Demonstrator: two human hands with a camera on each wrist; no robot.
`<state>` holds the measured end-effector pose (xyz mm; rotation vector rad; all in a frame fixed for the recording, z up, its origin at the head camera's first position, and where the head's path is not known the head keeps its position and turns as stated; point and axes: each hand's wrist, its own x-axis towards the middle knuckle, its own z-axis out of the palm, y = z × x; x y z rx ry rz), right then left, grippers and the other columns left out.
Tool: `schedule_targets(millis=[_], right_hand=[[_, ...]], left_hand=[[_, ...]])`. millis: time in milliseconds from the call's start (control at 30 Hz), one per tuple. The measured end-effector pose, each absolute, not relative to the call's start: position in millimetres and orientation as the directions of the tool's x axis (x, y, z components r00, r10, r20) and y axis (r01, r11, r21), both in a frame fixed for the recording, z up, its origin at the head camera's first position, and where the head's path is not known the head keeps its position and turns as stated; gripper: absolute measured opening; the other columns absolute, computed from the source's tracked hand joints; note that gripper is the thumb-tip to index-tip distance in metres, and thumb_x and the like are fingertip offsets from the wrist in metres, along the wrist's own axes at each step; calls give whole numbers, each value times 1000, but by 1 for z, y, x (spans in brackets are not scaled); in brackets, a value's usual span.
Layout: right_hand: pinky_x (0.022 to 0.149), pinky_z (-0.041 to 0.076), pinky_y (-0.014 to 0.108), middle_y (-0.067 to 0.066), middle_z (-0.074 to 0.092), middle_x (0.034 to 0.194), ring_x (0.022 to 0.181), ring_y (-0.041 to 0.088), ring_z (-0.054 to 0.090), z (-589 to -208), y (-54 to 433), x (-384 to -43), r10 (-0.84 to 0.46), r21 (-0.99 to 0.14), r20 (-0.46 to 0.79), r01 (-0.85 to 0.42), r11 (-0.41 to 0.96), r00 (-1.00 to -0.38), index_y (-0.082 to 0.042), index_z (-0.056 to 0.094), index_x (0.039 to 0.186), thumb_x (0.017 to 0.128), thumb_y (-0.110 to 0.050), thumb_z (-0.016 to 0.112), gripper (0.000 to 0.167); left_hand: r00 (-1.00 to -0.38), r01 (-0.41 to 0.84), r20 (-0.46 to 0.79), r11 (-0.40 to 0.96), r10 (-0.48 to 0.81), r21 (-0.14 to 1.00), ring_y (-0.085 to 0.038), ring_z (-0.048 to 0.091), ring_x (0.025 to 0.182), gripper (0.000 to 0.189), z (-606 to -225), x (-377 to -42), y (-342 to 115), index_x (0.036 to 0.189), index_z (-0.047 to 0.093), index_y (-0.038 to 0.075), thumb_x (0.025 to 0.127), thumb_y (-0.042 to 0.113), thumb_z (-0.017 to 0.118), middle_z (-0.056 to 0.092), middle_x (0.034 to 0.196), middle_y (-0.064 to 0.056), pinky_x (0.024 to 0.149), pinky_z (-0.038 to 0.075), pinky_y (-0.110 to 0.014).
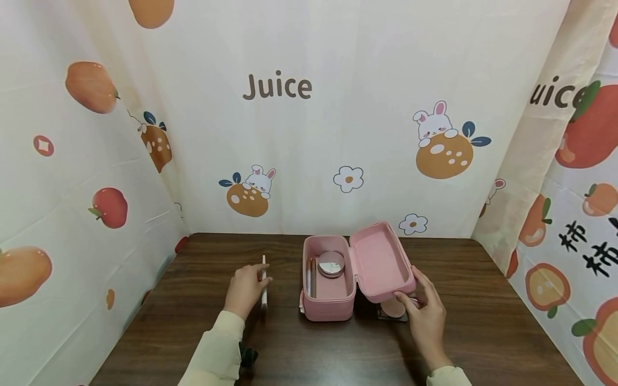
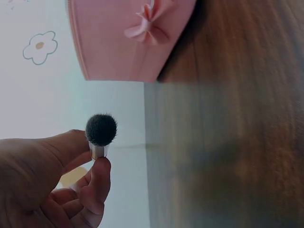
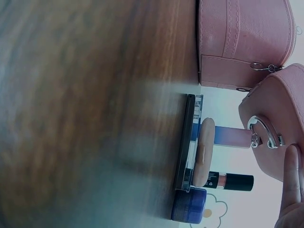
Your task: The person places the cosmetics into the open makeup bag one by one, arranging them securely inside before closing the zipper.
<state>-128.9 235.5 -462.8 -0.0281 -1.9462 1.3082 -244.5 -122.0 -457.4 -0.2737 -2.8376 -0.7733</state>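
Note:
My left hand (image 1: 243, 292) pinches a makeup brush (image 1: 264, 301) between thumb and fingers, left of a pink cosmetic case (image 1: 328, 311). In the left wrist view the dark, fluffy brush head (image 2: 101, 129) points toward the camera. With its lid (image 1: 382, 260) swung out to the right, the case shows two slim sticks (image 1: 309, 279) and a round, shiny compact (image 1: 331, 265) inside. My right hand (image 1: 427, 316) holds the lid by its outer near corner, thumb below and fingers at the side edge. A silver ring handle (image 3: 266, 133) hangs from the lid's outer face.
Beneath and behind the lid are a flat dark palette (image 3: 185, 142), a beige powder puff (image 3: 204, 152), a blue-to-pink tube (image 3: 232, 137), a black-capped lip tube (image 3: 237, 182) and a blue jar (image 3: 189, 206). Printed curtains (image 1: 314, 134) border the brown wooden table (image 1: 203, 268) behind and beside.

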Motion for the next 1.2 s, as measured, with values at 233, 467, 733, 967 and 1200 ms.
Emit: schedule_targets(millis=[233, 467, 733, 967, 1200], right_hand=[[64, 51, 10, 21, 59, 131, 75, -2, 64, -463, 236, -129, 420, -797, 576, -368, 479, -701, 3, 57, 133, 72, 15, 77, 65], [64, 52, 11, 21, 58, 132, 75, -2, 64, -464, 237, -130, 415, -796, 580, -380, 470, -701, 4, 57, 133, 72, 15, 76, 65], [65, 52, 10, 21, 59, 132, 76, -3, 64, -464, 237, -130, 418, -797, 577, -371, 477, -702, 3, 57, 133, 72, 14, 77, 65], [65, 52, 11, 21, 58, 132, 76, -3, 64, -464, 237, -130, 418, -800, 576, -378, 467, -703, 4, 57, 133, 73, 14, 76, 64], [65, 52, 11, 21, 58, 132, 76, -3, 64, -464, 236, -129, 417, -799, 576, -376, 469, -703, 4, 57, 133, 73, 14, 76, 64]], left_hand=[[-972, 207, 205, 841, 118, 499, -11, 47, 53, 37, -450, -246, -116, 120, 71, 9, 84, 18, 78, 58, 69, 3, 50, 40, -27], [-970, 215, 212, 834, 121, 508, -11, 46, 55, 37, -443, -248, -113, 120, 72, 10, 84, 18, 77, 56, 68, 3, 51, 40, -27], [-971, 214, 209, 824, 119, 524, -12, 46, 55, 37, -434, -250, -110, 120, 72, 10, 84, 18, 78, 56, 68, 3, 51, 39, -27], [-973, 211, 189, 827, 129, 521, -12, 48, 56, 38, -428, -251, -105, 122, 71, 11, 85, 20, 77, 57, 70, 2, 51, 41, -27], [-975, 217, 169, 812, 147, 542, -13, 50, 58, 39, -422, -251, -97, 123, 70, 11, 86, 21, 76, 59, 72, 1, 53, 42, -27]])
